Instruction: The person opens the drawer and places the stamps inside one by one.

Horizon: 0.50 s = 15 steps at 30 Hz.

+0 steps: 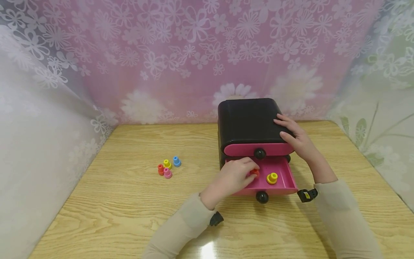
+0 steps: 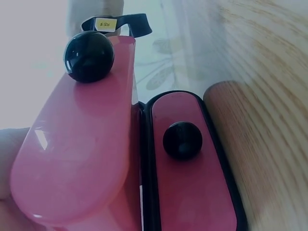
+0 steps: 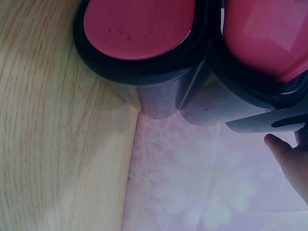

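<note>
A black drawer unit with pink drawers stands on the table, and its middle drawer is pulled out. My left hand reaches over the left part of that drawer, with thumb and fingers around a small red peg, partly hidden by the fingers. Beside it in the drawer stands a yellow peg. My right hand rests on the unit's top right edge, fingers spread and fairly straight. In the left wrist view, the open drawer's front hides most of the left hand.
To the left on the wooden table stand a blue peg, a yellow peg, a red peg and a pink peg. Below the open drawer, a closed drawer shows. Flowered cloth hangs behind.
</note>
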{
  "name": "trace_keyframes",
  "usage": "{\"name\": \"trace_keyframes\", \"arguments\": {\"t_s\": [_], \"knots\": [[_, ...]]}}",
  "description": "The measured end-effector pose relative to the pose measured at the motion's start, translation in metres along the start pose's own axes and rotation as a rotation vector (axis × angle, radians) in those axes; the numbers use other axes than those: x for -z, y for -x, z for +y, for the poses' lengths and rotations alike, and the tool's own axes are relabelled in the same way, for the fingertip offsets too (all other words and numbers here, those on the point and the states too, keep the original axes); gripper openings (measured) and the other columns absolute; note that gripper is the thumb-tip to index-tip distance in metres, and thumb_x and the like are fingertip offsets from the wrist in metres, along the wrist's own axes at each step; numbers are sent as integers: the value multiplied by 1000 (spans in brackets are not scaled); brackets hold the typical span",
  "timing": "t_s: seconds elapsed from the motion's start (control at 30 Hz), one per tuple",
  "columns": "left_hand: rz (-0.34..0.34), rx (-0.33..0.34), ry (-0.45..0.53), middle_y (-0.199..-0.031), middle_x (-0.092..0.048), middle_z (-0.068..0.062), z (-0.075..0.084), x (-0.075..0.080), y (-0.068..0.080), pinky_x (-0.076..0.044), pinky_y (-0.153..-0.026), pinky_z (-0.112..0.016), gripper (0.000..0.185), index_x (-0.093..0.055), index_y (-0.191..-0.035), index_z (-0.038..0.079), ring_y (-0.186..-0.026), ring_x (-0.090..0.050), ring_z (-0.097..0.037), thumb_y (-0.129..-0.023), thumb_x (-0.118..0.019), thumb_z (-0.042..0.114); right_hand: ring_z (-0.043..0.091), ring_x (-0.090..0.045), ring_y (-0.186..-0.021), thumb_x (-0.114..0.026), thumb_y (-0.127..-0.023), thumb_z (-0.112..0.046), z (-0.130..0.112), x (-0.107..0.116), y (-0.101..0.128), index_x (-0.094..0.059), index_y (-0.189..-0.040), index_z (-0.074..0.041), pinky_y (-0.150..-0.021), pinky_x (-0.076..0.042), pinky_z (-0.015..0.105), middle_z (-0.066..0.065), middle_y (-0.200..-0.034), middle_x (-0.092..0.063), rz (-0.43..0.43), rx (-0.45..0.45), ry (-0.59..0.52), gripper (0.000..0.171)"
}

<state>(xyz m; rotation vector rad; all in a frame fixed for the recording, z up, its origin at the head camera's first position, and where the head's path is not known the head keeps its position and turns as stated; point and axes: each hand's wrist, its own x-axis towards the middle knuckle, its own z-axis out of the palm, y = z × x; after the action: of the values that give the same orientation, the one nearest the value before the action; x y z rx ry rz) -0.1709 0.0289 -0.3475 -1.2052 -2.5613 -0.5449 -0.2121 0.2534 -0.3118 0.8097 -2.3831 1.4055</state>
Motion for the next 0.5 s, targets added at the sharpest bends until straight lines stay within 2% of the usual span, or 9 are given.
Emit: {"name": "trace_keyframes", "arguments": {"t_s": [0.27,0.5], "knots": [[-30,-11,-56,-87,-57,8,1,-4,-5,-41,-62,-10,16,-65,-93,17,-70,-51,-2,-79,-66,25,26,-6,-132,-43,-87,3,1,1,-2,-38,-124,12,-98,-5,60,28,-137,-21,-2,-3,-5,38],[-99,1,-88,-85,-57,7,2,-6,-9,-41,-58,-12,16,-64,-93,17,-66,-51,-3,-80,-66,26,26,-6,-132,-42,-88,2,-1,1,-3,-38,-124,13,-98,-5,60,28,-137,-21,-5,-8,-8,38]]}}
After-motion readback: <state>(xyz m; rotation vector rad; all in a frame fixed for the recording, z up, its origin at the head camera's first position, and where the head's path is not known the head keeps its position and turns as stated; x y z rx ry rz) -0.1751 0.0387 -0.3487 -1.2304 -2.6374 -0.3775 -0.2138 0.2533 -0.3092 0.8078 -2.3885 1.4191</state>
